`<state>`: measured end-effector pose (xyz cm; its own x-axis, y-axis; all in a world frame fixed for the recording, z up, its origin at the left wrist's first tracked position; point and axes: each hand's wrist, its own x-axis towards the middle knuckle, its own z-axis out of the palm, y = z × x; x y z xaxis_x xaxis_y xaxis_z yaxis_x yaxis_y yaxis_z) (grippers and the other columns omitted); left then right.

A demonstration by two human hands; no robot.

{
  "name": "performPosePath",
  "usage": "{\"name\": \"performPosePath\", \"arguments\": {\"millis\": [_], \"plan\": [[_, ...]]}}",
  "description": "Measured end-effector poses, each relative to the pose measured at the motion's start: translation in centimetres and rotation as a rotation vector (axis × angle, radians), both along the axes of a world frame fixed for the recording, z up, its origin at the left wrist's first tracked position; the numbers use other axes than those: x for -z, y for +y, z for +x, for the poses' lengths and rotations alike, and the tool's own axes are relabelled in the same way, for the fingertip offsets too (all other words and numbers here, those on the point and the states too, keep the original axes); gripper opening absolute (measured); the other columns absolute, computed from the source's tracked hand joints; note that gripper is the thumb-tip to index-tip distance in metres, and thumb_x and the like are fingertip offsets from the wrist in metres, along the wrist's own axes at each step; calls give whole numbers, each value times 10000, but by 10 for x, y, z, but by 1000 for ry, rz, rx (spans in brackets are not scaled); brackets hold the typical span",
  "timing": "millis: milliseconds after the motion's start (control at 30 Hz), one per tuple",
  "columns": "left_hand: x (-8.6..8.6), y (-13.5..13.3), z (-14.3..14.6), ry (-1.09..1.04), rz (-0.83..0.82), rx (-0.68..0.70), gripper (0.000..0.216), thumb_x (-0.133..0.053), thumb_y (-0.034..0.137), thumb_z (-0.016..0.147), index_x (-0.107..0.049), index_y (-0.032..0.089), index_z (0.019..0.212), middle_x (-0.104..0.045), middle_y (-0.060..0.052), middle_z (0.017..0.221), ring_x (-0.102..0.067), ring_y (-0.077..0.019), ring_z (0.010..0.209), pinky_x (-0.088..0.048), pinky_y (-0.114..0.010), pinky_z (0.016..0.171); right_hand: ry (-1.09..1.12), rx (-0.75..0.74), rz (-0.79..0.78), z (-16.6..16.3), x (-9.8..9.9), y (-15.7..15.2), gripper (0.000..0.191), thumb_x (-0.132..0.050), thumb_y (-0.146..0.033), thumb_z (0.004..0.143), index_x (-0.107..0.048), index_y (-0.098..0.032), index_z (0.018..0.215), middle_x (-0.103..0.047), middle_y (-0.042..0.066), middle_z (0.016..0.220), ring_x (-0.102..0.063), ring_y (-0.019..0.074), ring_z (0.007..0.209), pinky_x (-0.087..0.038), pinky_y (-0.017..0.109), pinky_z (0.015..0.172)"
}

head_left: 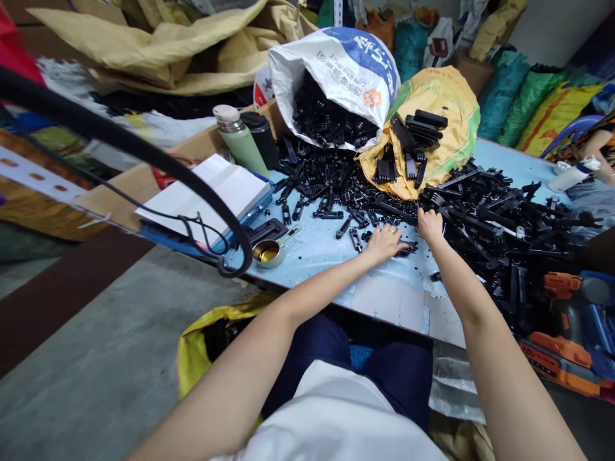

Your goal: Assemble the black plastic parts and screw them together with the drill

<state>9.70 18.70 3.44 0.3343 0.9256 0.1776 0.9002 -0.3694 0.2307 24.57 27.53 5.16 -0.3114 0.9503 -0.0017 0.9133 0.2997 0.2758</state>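
My left hand (385, 242) rests on the light blue table (384, 288), its fingers curled over a small black plastic part (408, 247). My right hand (429, 224) lies just to its right, with the fingers dug into the edge of a big heap of black plastic parts (494, 218); what they hold is hidden. More black parts (331, 186) spill from a white and blue sack (336, 70). Comb-like black pieces (408, 147) lie on a yellow sack (442, 121).
A green flask (240, 141) and a black bottle (263, 137) stand at the table's left, beside a white book (211, 192) and a small brass cup (266, 251). An orange power drill (571, 301) lies at the right. A thick black cable (144, 150) arcs across the left. Another person's arm (596, 147) shows at far right.
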Motion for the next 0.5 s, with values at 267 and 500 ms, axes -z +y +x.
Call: {"name": "performPosePath", "arguments": {"millis": [267, 500], "plan": [[-6, 52, -114, -68, -218, -837, 308, -364, 64, 845, -505, 4, 1113, -509, -242, 1191, -457, -284, 1112, -426, -349, 834, 477, -129, 208, 24, -5, -25, 407, -497, -307, 793, -557, -115, 1146, -603, 154, 1046, -493, 275, 982, -382, 400, 835], [-18, 27, -115, -108, -178, -809, 348, -257, 99, 886, -480, 21, 1142, -558, -232, 1090, -556, -277, 1009, -448, -355, 810, 1460, 435, -199, 39, -14, -37, 274, -545, -374, 742, -582, -165, 915, -612, 24, 751, -589, 147, 643, -495, 304, 624]]}}
